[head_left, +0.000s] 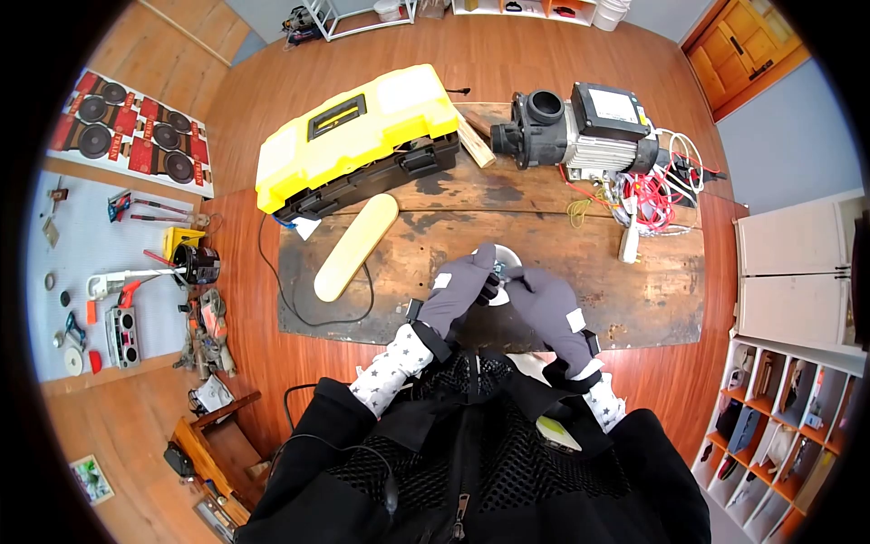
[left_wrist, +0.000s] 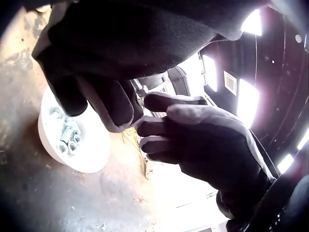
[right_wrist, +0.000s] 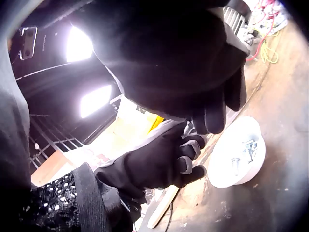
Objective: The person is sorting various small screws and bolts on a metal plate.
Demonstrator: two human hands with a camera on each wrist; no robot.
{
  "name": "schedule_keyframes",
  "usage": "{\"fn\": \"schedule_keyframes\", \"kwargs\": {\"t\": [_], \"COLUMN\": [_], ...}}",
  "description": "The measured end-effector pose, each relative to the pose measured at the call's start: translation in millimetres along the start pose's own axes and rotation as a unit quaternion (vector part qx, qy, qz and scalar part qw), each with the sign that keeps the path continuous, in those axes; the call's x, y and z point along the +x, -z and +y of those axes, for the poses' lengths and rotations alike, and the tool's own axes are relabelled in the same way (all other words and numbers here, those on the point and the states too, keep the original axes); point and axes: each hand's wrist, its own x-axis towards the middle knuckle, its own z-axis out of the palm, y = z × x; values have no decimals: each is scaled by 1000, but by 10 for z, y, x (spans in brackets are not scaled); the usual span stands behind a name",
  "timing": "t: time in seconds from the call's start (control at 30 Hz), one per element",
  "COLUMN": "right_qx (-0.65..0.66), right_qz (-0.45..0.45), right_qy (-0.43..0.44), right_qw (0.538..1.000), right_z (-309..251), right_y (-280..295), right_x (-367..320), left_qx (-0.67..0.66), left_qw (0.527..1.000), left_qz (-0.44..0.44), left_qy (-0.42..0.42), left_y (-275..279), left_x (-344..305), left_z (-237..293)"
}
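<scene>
Both hands wear grey and black gloves and meet above a small white bowl (head_left: 511, 257). Several metal bolts and nuts (left_wrist: 70, 134) lie in the bowl. In the left wrist view, a threaded metal bolt (left_wrist: 137, 87) shows between the fingertips of the two hands. My left hand (head_left: 460, 288) pinches it with curled fingers. My right hand (head_left: 546, 306) closes its thumb and fingers at the same bolt from the other side. The gloves cover most of the bolt; only a glint of metal (right_wrist: 189, 128) appears in the right wrist view.
A yellow and black toolbox (head_left: 362, 131) stands at the back left of the wooden table (head_left: 435, 195). In front of it lie a pale oblong block (head_left: 357, 247) and a black cable. Back right are a motor pump (head_left: 580, 127), coiled red and white wires (head_left: 654, 201) and wood strips.
</scene>
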Motion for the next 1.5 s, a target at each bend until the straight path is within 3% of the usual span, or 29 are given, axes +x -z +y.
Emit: {"fn": "schedule_keyframes", "kwargs": {"t": [0.07, 0.13, 0.2, 0.23, 0.3, 0.4, 0.5, 0.53, 0.6, 0.7, 0.73, 0.8, 0.9, 0.93, 1.0, 1.13, 1.2, 1.3, 1.37, 1.43, 1.5], "right_qx": [26, 40, 47, 48, 90, -16, -41, -41, 21, 102, 103, 25, 10, 10, 27, 119, 74, 54, 26, -1, -146], "right_qz": [45, 9, -95, -96, -22, 4, 21, 21, -118, -133, -134, -8, 33, 32, -113, -72, -34, -62, -72, -84, -83], "right_qy": [-130, -141, -178, -178, -33, -17, -8, -7, -99, -127, -126, 8, 17, 18, -84, -95, -21, 13, -13, -39, -11], "right_qw": [990, 989, 978, 978, 995, 1000, 999, 999, 988, 978, 977, 1000, 999, 999, 990, 986, 996, 997, 997, 996, 986], "right_z": [-145, -38, -9, 75, 233, 176, 134, 105, -223, 19, 92, 127, -1, 41, 174, 206, 83, 56, -68, -84, 39], "right_y": [58, 67, 87, 42, -61, 20, 5, 42, 252, 125, 56, -16, 9, 7, -2, -57, 20, 75, 154, 154, 63], "right_x": [49, 123, 171, 167, 157, 187, 213, 227, 278, 284, 289, 281, 249, 253, 272, 230, 238, 253, 247, 247, 262], "left_qx": [-41, -72, -39, -6, -43, -65, -43, -36, -53, -63, -55, -53, -65, -80, -97, -106, -105, -85, -67, -123, -93], "left_qw": [999, 996, 998, 998, 998, 997, 999, 999, 998, 997, 998, 998, 998, 996, 993, 991, 992, 994, 995, 989, 993], "left_qz": [-13, -47, -43, -37, -37, -33, -20, -15, -24, -36, -37, -23, -23, -34, -46, -54, -41, -8, 13, -31, -39], "left_qy": [-13, -33, -37, -41, -18, 13, 6, -10, -6, -12, -22, -11, -11, -22, -49, -66, -59, -66, -77, -73, -55], "left_y": [-12, -29, -59, -68, -26, 25, 13, 2, -13, -41, -43, -29, -22, -17, -25, -27, -32, -42, -44, -40, -12], "left_x": [-93, -166, -10, 69, -59, -49, -27, -28, -79, -140, -144, -125, -145, -156, -120, -108, -75, -24, -34, -76, -106], "left_z": [108, 214, 68, -27, 109, 87, 18, 1, 63, 119, 124, 128, 147, 153, 116, 87, 30, -32, -35, 3, 71]}}
